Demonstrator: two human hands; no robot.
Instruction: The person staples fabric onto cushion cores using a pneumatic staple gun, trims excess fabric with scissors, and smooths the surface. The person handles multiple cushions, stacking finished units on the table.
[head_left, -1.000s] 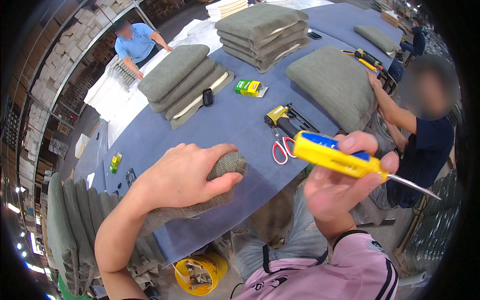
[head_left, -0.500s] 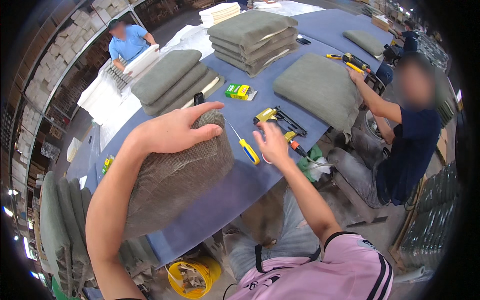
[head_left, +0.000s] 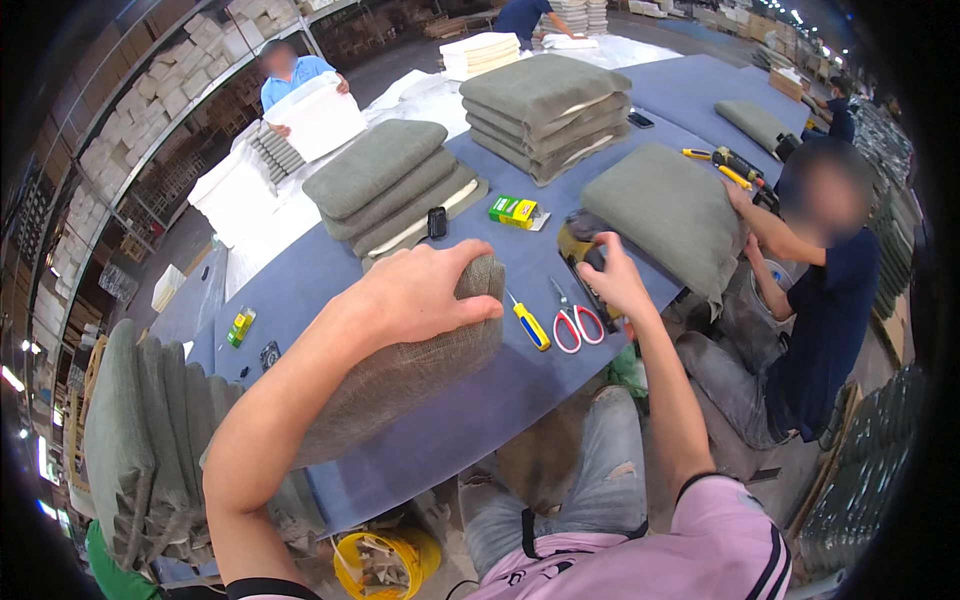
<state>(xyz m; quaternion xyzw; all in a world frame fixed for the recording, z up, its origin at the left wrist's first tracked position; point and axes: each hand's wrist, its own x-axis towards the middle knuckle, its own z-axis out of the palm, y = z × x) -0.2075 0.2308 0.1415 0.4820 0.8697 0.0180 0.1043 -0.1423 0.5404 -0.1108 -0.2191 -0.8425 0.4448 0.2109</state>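
My left hand (head_left: 415, 295) grips the top edge of a grey-green fabric-covered cushion (head_left: 400, 385), which stands on its side on the blue table. Thumb and index finger spread over its corner. My right hand (head_left: 622, 285) is wrapped round a yellow and black staple gun (head_left: 578, 240), blurred by motion, a little to the right of the cushion. Between the hands lie a yellow and blue screwdriver (head_left: 532, 326) and scissors (head_left: 577, 326) with red and white handles. A green and yellow box (head_left: 515, 211) lies behind them.
Stacks of covered cushions (head_left: 540, 100) stand farther back, and more (head_left: 150, 430) lean at the left. A co-worker (head_left: 815, 280) on the right touches another cushion (head_left: 665, 205). A yellow bucket (head_left: 385, 565) of scraps sits below the table's front edge (head_left: 450, 478).
My right hand has taken hold of the staple gun and lifted it, uncovering the scissors. The view has shifted; my left hand stays on the cushion. The person in light blue has raised a white pad.
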